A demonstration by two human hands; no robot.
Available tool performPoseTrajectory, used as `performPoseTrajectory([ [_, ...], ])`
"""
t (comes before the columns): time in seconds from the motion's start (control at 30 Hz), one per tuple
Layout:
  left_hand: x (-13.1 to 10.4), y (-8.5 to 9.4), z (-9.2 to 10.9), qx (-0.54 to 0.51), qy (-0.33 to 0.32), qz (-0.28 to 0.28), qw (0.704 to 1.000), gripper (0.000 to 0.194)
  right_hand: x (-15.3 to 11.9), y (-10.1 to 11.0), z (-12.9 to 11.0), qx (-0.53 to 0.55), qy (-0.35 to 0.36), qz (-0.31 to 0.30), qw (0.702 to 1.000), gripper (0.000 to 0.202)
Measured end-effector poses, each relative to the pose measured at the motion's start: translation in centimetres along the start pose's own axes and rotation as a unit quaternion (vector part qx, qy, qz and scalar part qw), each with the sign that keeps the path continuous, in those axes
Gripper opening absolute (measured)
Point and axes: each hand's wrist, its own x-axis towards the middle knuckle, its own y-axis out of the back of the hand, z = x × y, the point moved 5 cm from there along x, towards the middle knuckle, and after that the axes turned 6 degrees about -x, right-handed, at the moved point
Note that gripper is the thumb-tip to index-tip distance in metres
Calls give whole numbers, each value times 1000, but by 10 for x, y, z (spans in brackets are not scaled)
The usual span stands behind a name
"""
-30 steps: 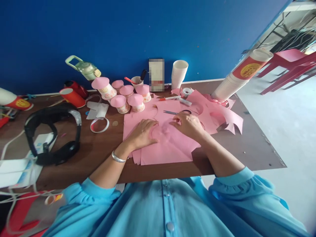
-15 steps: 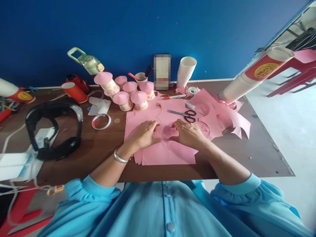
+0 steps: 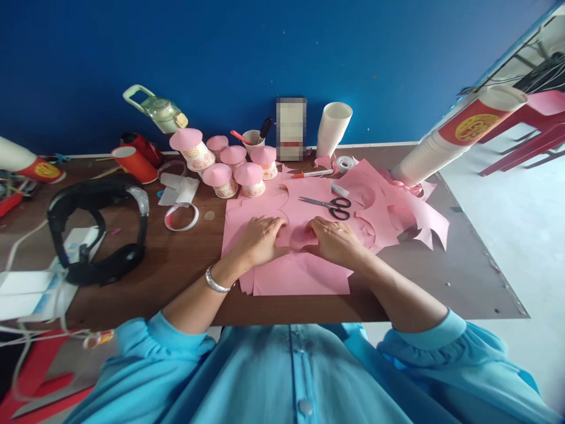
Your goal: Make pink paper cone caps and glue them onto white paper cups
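Note:
My left hand point(image 3: 263, 240) and my right hand point(image 3: 333, 240) face each other over pink paper sheets point(image 3: 300, 280). Between them is a curved, shaded piece of pink paper point(image 3: 299, 237), with the fingers and thumbs of both hands curled at its sides. Its exact shape is partly hidden, because it blends with the sheets below. Just beyond my right hand lie black-handled scissors point(image 3: 329, 206), on the paper. Small paper cups with pink cone tops point(image 3: 248, 175) stand farther back, to the left of the scissors.
At the back are a stack of white cups point(image 3: 334, 129), a cup of pens point(image 3: 252, 141) and a roll of tape point(image 3: 345, 164). Pink offcuts point(image 3: 392, 206) and a leaning cup stack point(image 3: 459, 135) are on the right. A black headband device point(image 3: 97, 229) and a green bottle point(image 3: 161, 112) are left.
My right hand has shifted very slightly left, bringing the two hands a little closer around the pink paper piece. The surrounding objects are unmoved apart from a slight camera shift.

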Motion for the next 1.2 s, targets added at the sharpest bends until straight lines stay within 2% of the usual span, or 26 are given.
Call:
performPoseTrajectory([
  [0.23, -2, 0, 3, -23, -29, 12, 999, 34, 1, -2, 3, 21, 5, 10, 1000, 31],
  [0.37, -2, -1, -1, -136, 17, 17, 990, 36, 3, -3, 8, 64, 7, 29, 997, 26],
  [0.5, -2, 0, -6, -320, 63, 39, 945, 42, 8, -2, 15, 208, 21, 78, 975, 18],
  [0.57, -2, 2, -8, -395, 78, 55, 914, 43, 11, -1, 19, 310, 23, 96, 946, 19],
  [0.67, -2, 6, -6, -468, 92, 51, 877, 41, 13, 0, 22, 421, 8, 110, 900, 25],
  [0.73, -3, 10, -3, -477, 98, 47, 872, 35, 12, 1, 21, 446, 8, 113, 888, 32],
  [0.83, -3, 16, 0, -461, 103, 52, 880, 32, 9, 3, 13, 444, 30, 100, 890, 39],
  [1.03, -2, 14, -2, -469, 109, 74, 874, 28, 5, 3, 3, 444, 53, 78, 891, 31],
  [1.2, -5, 14, -9, -499, 154, 164, 837, 27, 10, -7, 3, 548, 25, 64, 834, 37],
])
